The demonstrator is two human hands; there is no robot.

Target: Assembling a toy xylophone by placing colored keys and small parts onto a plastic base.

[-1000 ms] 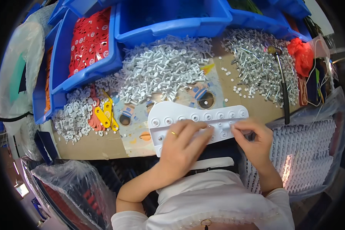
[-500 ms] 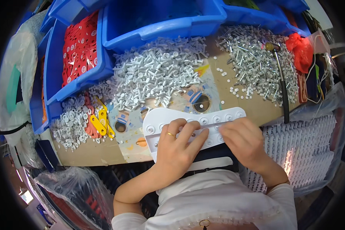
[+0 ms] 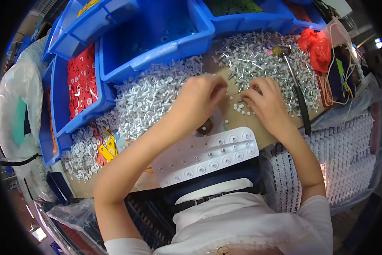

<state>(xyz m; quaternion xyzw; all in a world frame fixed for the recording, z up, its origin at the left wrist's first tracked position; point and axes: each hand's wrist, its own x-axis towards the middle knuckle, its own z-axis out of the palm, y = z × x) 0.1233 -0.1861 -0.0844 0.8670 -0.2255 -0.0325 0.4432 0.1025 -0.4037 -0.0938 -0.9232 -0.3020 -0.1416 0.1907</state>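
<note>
A white plastic panel (image 3: pixel 186 163) lies at the table's front edge, with rings along its sides and a row of metal pin ends in its middle channel. My left hand (image 3: pixel 201 97) is above the right side of a heap of white flat-headed plastic pegs (image 3: pixel 146 100). Its fingers are curled in and blurred, so whatever they hold is hidden. At the near left edge of a heap of metal pins with white caps (image 3: pixel 259 55) is my right hand (image 3: pixel 265 104), fingers bent together. I cannot make out anything between its fingertips. Neither hand touches the panel.
Blue bins (image 3: pixel 157 55) line the back, one with red flat pieces (image 3: pixel 82 80). A hammer (image 3: pixel 299 91) lies across the pins, beside a red plastic bag (image 3: pixel 316 49). White rings (image 3: pixel 82 151) and yellow strips (image 3: pixel 108 151) lie left. White racks (image 3: pixel 322 170) stand at the right.
Both hands have left the panel and reached forward, the left to the peg heap's right side, the right to the pin heap. The panel now lies turned around, its curved edge no longer at the far side.
</note>
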